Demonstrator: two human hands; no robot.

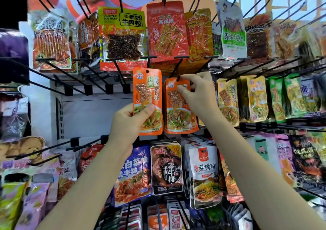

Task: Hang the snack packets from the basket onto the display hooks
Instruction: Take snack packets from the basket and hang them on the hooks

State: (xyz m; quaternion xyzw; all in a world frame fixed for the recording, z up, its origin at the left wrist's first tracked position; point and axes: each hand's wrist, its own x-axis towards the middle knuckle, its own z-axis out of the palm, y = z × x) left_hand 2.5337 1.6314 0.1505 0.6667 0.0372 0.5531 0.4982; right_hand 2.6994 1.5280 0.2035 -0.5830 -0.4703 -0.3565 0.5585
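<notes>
Both forearms reach up from the bottom edge. The left hand (pixel 131 119) grips an orange snack packet (pixel 147 95) upright by its lower half, thumb across the front, its hang hole free of any hook. The right hand (pixel 197 92) pinches the top of a matching second packet (pixel 178 116) at a black display hook (pixel 176 69). Whether that hook passes through the hole is unclear. No basket shows.
</notes>
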